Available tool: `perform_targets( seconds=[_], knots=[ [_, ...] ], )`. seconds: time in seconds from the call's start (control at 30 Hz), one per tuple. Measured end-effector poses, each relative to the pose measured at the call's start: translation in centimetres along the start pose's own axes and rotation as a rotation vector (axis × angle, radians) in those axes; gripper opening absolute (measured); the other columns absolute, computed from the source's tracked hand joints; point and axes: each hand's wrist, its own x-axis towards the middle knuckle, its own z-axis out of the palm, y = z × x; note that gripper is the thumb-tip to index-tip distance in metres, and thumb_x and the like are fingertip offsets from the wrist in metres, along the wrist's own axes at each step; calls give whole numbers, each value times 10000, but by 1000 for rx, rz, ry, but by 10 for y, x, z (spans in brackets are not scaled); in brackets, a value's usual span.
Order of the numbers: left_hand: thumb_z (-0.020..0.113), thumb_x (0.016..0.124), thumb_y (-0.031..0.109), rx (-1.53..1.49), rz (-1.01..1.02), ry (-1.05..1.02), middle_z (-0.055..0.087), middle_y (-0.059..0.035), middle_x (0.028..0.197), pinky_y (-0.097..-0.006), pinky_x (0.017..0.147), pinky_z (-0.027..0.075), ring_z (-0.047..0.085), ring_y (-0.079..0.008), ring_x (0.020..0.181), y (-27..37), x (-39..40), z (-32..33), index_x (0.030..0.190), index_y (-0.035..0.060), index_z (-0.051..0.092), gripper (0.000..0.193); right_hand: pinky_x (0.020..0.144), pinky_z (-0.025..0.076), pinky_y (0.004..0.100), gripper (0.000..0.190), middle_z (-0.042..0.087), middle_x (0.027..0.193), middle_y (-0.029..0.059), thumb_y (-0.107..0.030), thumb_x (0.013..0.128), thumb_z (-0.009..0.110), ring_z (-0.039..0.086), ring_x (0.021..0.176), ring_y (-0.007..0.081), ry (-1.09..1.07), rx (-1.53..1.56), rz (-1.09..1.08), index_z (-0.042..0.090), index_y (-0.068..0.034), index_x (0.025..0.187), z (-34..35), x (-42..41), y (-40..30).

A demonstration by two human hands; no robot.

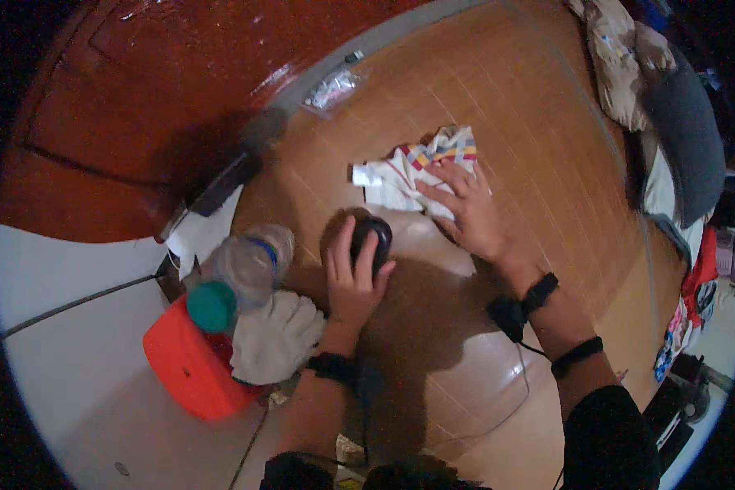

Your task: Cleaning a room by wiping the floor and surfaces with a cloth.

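My left hand [355,278] is over a glossy, rounded black object [380,239] that looks like a computer mouse, its fingers curved across the top. Further right, my right hand [465,211] holds a crumpled white cloth [398,184] against the wooden tabletop [527,159], fingers spread over its folds. Red, yellow and grey checks run along the cloth's far edge. A small white tag or flap shows at the cloth's left end. What lies under both palms is hidden.
Left of my left hand, a clear plastic bottle with a green cap [211,306] and a whitish knit glove [275,337] lie at an orange-red container [190,367]. A clear plastic packet [334,89] lies near the far edge. Clothes [680,135] line the right side. A cable [523,392] trails below my right wrist.
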Motion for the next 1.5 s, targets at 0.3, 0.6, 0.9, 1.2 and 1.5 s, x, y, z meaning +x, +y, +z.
perform_targets(
  seconds=[0.3, 0.6, 0.9, 1.2, 1.5],
  knots=[
    [596, 828, 145, -167, -153, 189, 417, -226, 1296, -447, 1036, 285, 394, -384, 1204, 33, 2, -20, 1269, -11, 426, 498, 1073, 179, 576, 575, 435, 1367, -1, -193, 737, 622, 374, 1289, 217, -226, 78, -58, 499, -300, 1288, 19, -155, -111],
    [672, 779, 191, -11, 1, -244, 371, -183, 1339, -450, 995, 356, 390, -392, 1200, 100, -5, 16, 1283, 119, 465, 550, 969, 316, 484, 498, 517, 1256, 40, -303, 723, 632, 455, 1198, 236, -371, 287, -367, 546, -193, 1201, 85, -328, -249],
    [743, 699, 303, 114, 51, -270, 317, -201, 1393, -500, 1048, 249, 305, -396, 1278, 106, -41, -32, 1347, 85, 379, 774, 893, 430, 422, 375, 591, 1094, 120, -344, 871, 552, 560, 1011, 309, -952, 692, -19, 561, -94, 1150, 27, -340, -298],
    [867, 479, 323, 576, -476, -247, 368, -229, 1349, -581, 1009, 257, 344, -399, 1257, 25, -93, -155, 1419, 64, 220, 1170, 684, 468, 275, 221, 623, 857, 63, -226, 895, 554, 572, 748, 113, -317, 918, 902, 617, -29, 973, -24, -347, -156],
    [831, 522, 264, 590, -380, -382, 465, -235, 1163, -456, 947, 388, 456, -397, 1086, -11, -87, -157, 1324, 13, 319, 984, 887, 407, 298, 422, 546, 1109, 71, -278, 929, 531, 510, 1005, 160, 605, 1182, 1138, 484, 4, 1238, 8, -345, -95]
  ],
)
